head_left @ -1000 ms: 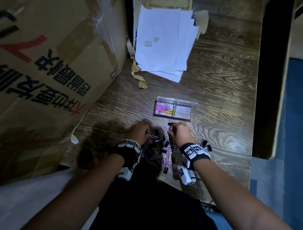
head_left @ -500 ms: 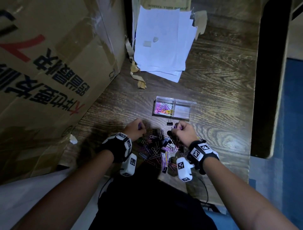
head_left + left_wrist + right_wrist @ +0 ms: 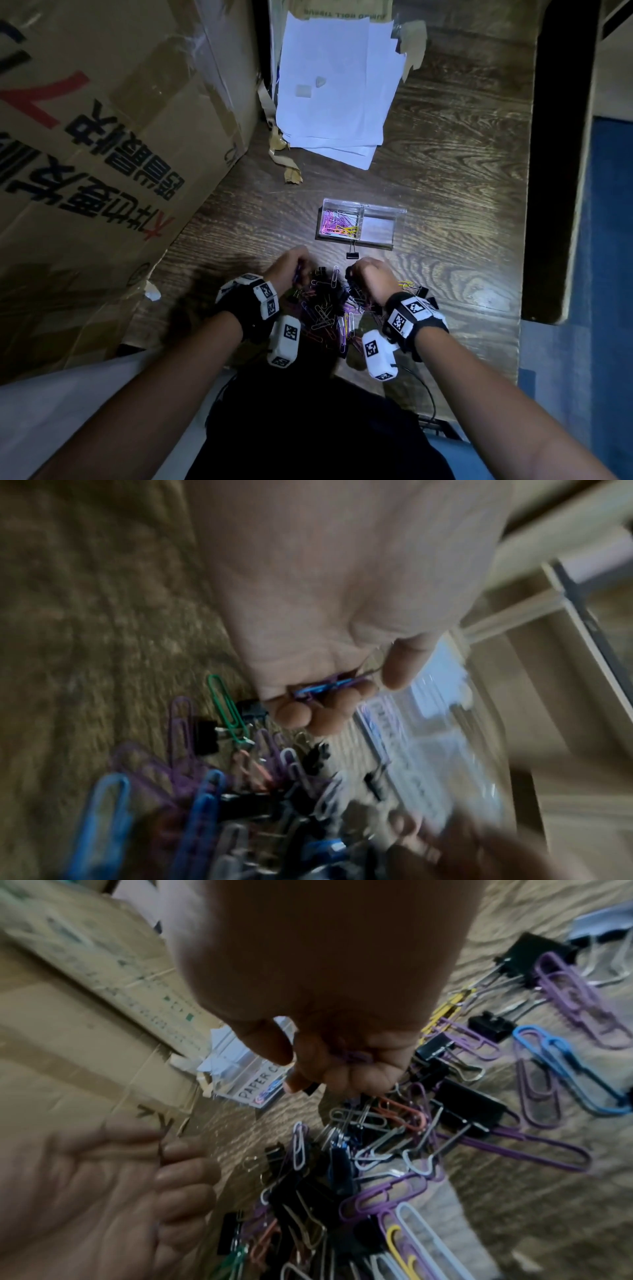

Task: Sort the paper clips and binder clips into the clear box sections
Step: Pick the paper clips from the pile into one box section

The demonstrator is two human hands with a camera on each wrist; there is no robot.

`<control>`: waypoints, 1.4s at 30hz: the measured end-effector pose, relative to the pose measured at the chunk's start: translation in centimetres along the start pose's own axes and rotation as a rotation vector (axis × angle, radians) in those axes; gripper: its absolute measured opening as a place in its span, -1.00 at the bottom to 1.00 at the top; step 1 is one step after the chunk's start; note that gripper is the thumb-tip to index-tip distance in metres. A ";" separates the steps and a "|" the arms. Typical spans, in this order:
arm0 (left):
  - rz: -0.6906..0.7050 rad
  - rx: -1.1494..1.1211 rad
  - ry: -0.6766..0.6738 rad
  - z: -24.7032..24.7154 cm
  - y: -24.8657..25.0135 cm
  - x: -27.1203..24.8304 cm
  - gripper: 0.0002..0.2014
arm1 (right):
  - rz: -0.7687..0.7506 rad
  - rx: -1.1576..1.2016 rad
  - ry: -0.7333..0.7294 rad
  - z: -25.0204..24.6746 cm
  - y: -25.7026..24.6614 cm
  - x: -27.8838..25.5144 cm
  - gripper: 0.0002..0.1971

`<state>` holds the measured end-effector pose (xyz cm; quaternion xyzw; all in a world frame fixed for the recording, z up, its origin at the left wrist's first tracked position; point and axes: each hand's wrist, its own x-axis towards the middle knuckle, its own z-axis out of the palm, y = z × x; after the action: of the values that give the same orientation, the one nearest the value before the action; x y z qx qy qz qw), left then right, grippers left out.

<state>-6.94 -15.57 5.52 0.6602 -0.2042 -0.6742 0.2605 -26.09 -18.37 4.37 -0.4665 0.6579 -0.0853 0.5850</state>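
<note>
Low in the centre of the head view, both hands are working over the pile (image 3: 329,308) of paper clips and black binder clips lying on the wooden table (image 3: 455,267). The left hand (image 3: 287,270) is sitting at the pile's left edge with its fingers (image 3: 308,715) curling in against the palm, holding a few blue and purple clips (image 3: 329,687). The right hand (image 3: 370,277) is sitting at the pile's right edge, also curling into a loose fist; in its wrist view a purple clip (image 3: 358,1056) is showing inside the fingers (image 3: 346,1080), and something small and dark is peeking out at the fingertips, too blurred to name.

Just above the hands, the clear box (image 3: 397,212) is lying flat. Its left section is holding pink, purple and yellow paper clips (image 3: 339,222); what the right section is holding, I cannot tell. One binder clip (image 3: 351,253) is lying against the box's near wall, apart from the pile.

Sheets of paper (image 3: 335,85) are lying at the top centre, and a cardboard box (image 3: 102,137) is filling the upper left.
</note>
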 end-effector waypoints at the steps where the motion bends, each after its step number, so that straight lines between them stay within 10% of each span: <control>1: 0.034 0.120 -0.008 0.1 -0.1 0.1 -0.76 | -0.023 -0.055 -0.005 0.2 0.2 0.0 -0.80; 7: 0.372 1.002 0.092 0.2 -2.8 0.3 -0.78 | -0.137 -0.456 0.016 1.4 -0.1 0.3 -0.75; 25: 0.395 1.307 0.050 -0.7 -2.4 0.0 -0.90 | -0.106 -0.300 -0.102 -0.3 0.4 -0.8 -0.82; 42: 0.423 0.861 0.211 2.1 7.4 -0.3 -0.78 | -0.182 -0.103 0.140 -1.1 -7.6 0.4 -0.94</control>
<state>-8.40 -21.33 10.43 0.7167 -0.5664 -0.3903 0.1145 -23.07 -23.26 9.44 -0.5468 0.6555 -0.1365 0.5027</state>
